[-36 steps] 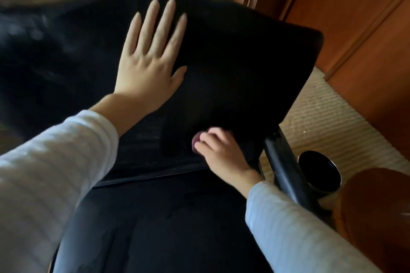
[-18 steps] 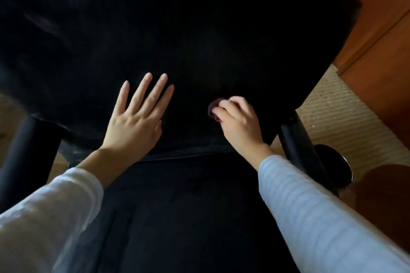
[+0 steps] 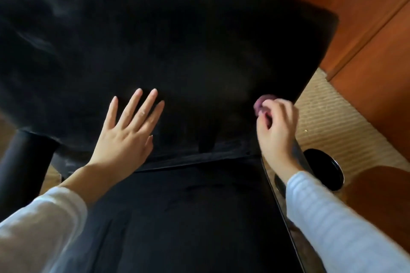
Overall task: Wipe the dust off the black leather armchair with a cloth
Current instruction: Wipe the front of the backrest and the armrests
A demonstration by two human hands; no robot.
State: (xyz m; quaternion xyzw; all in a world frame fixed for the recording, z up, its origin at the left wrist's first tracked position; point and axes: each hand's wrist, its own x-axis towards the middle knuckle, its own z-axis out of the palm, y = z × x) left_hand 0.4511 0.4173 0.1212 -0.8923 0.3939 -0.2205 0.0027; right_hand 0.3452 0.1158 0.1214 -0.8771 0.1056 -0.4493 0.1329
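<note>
The black leather armchair point(image 3: 199, 40) fills most of the head view, its backrest above and its seat below. My left hand point(image 3: 126, 133) lies flat with spread fingers on the lower backrest, left of centre. My right hand point(image 3: 277, 131) grips a small bunched purple cloth point(image 3: 263, 103) against the backrest's lower right edge. Only a bit of cloth shows past the fingers, and the hand is blurred.
A black armrest post point(image 3: 24, 162) stands at the left. A round black container point(image 3: 326, 168) sits on the beige woven mat point(image 3: 337, 122) to the right, beside a brown rounded wooden object point(image 3: 381, 201). Wooden panels point(image 3: 377, 29) rise at the upper right.
My right hand with the cloth has slid rightward along the lower backrest to its right edge. My left hand moved down the backrest earlier and now stays put.
</note>
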